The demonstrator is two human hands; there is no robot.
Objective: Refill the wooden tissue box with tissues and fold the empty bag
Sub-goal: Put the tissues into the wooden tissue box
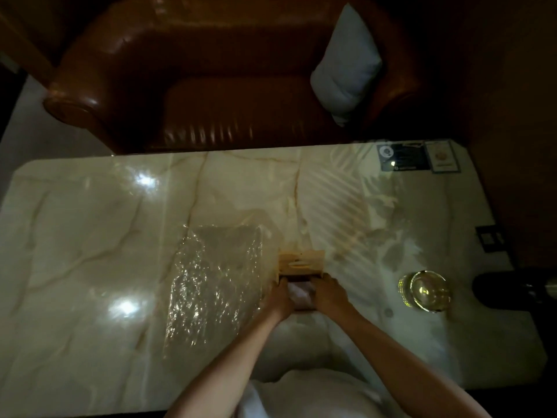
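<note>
Apparently tissues [300,292] between fingers [284,287] of left hand [278,299] and right hand [329,293].

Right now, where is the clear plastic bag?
Head view: the crinkled clear plastic bag lies flat on the pale marble table, centre-left, just left of the light wooden tissue box.

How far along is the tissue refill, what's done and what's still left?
Done: the plastic bag lies flat beside the wooden box, apparently emptied. In hand: left hand and right hand are on the white tissues at the box's open near end; their grip is blurred. Left: seating the tissues, closing the box, folding the bag.
</note>
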